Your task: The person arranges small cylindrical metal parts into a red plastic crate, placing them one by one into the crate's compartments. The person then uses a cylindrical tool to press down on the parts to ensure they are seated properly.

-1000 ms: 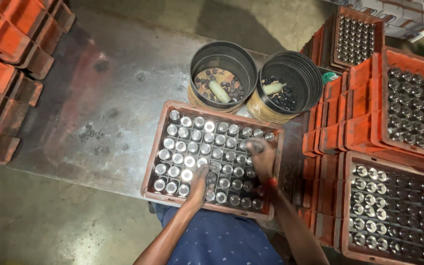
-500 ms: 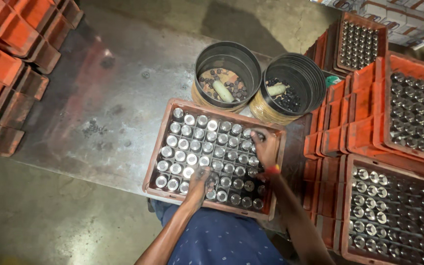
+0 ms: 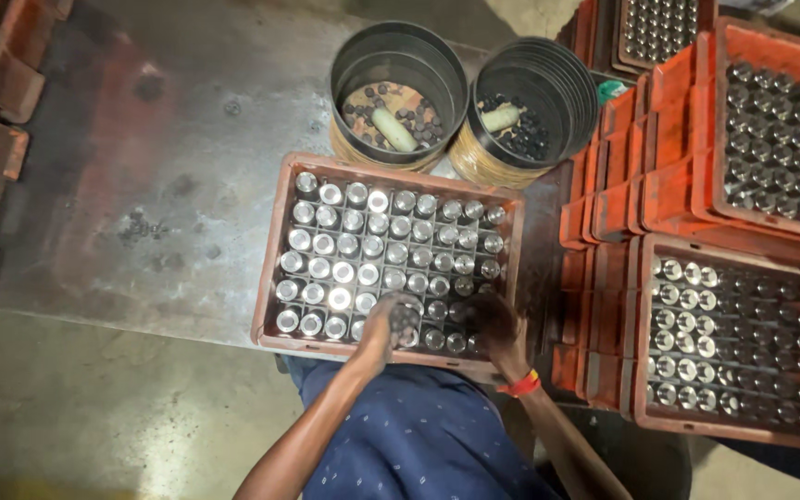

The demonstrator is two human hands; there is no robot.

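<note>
1. Head view, looking straight down: an orange crate (image 3: 268, 268) sits on a worn metal table (image 3: 141, 185), filled with upright shiny metal cylinders (image 3: 363, 248) standing in a grid, their long axes pointing up at the camera.
2. Left hand (image 3: 387, 322) hovers over the near row, fingers curled around a dark small part (image 3: 406, 320); the grip looks closed on it, though the fingertips are blurred.
3. Right hand (image 3: 491, 319) lies just beside it, over the near right corner of the crate, fingers bent down among the cylinders; whether it holds anything I cannot tell.
4. Both hands are at the near edge, so the unreached cylinders lie away from the person, toward 2 black buckets (image 3: 398, 56).
5. More filled crates (image 3: 738, 343) are stacked to the right.
</note>
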